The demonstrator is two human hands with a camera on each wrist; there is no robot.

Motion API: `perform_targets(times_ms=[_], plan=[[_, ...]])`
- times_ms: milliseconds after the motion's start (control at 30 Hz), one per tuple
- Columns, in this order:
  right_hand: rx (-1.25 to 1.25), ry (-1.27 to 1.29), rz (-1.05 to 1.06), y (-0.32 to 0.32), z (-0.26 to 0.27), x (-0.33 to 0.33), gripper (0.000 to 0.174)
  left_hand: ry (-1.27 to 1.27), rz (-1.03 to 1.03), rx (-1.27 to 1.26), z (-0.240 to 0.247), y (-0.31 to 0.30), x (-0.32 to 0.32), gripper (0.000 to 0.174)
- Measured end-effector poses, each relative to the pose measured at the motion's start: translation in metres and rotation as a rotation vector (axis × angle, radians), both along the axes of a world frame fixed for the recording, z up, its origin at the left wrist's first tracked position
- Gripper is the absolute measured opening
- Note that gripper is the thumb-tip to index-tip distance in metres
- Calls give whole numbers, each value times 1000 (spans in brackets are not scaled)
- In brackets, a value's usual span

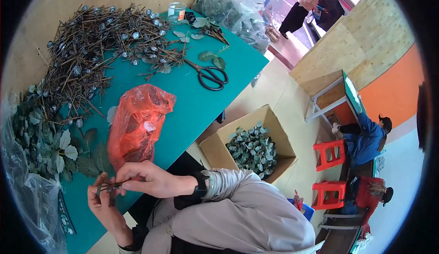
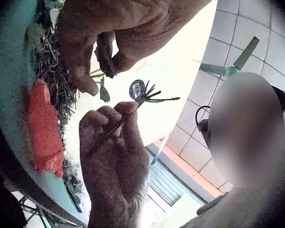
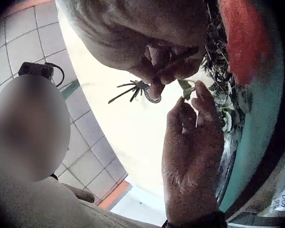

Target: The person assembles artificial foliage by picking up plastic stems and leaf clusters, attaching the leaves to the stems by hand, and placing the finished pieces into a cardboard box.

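Observation:
My right hand (image 1: 157, 181) grips a thin brown twig bundle (image 1: 109, 186) in its curled fingers. In the left wrist view, its splayed tips and a round dark label (image 2: 137, 89) stick out past the thumb. Close beside it, my left hand (image 1: 109, 213) pinches a small green leaf (image 3: 185, 90) between thumb and finger. That same leaf piece (image 2: 103, 91) hangs by the left fingertips in the left wrist view. Just beyond the hands lies a red plastic bag (image 1: 141, 121) on the green table (image 1: 183, 126).
A large heap of labelled twig bundles (image 1: 100, 43) covers the table's back, near black scissors (image 1: 211, 77) and a clear jar (image 1: 176, 13). Leafy sprigs (image 1: 50, 144) lie at left. A cardboard box (image 1: 215, 151) of leaves stands on the floor. Other people are farther off.

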State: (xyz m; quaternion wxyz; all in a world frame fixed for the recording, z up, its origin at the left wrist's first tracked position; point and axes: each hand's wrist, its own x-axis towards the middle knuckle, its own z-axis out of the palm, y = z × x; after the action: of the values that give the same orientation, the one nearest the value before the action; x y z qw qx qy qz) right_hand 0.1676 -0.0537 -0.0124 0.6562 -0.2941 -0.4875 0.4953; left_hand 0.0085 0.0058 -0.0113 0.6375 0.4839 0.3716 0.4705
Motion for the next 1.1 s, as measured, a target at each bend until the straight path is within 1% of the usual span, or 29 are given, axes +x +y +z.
perform_targets(times_ms=[33,133,167,233,267,333,367,400,467,533,567,700,800,833,933,967,1067,1100], plan=[[0,6,-3,2,-1,-2,16,6,-3,0,-2,-1,3,11],[122,-159,-103,12,4,-5,13,-21,134,-105,-10,-2,13,5],[124,-154,-100,13,5,-3,13,-16,137,-103,-13,0,16,5],[101,-180,-149,15,8,0,11,-36,48,-128,-18,1,15,5],[86,-180,-137,16,9,-4,10,-36,40,-145,-16,0,9,6],[-55,-59,-46,18,6,-3,11,113,3,-90,-8,-4,13,5],[-139,20,-46,17,3,-6,10,94,-14,-109,-14,-3,13,3],[-232,85,-43,15,1,-9,9,88,78,-115,5,-9,25,3],[-245,60,-42,17,-4,-11,6,123,-37,-42,-3,-6,14,5],[-268,-45,-32,15,-9,-10,7,118,-9,-61,-3,-8,15,4],[-272,-43,15,14,-10,-14,7,126,37,-69,-5,-10,14,4],[-274,-60,37,15,-7,-18,7,73,39,-22,-8,-7,15,5],[-206,-63,0,14,-8,-19,20,258,65,68,-7,-6,9,5],[-211,-63,7,14,-6,-19,20,259,71,62,-6,-6,8,5],[-232,-59,9,16,5,-16,37,409,198,399,-5,-4,6,8],[-232,-60,6,16,10,-17,37,408,195,399,-5,-3,6,8],[-217,5,-8,16,20,-18,46,490,302,632,-4,-1,6,12],[-216,6,-11,16,20,-18,46,489,299,634,-3,-1,5,12]])
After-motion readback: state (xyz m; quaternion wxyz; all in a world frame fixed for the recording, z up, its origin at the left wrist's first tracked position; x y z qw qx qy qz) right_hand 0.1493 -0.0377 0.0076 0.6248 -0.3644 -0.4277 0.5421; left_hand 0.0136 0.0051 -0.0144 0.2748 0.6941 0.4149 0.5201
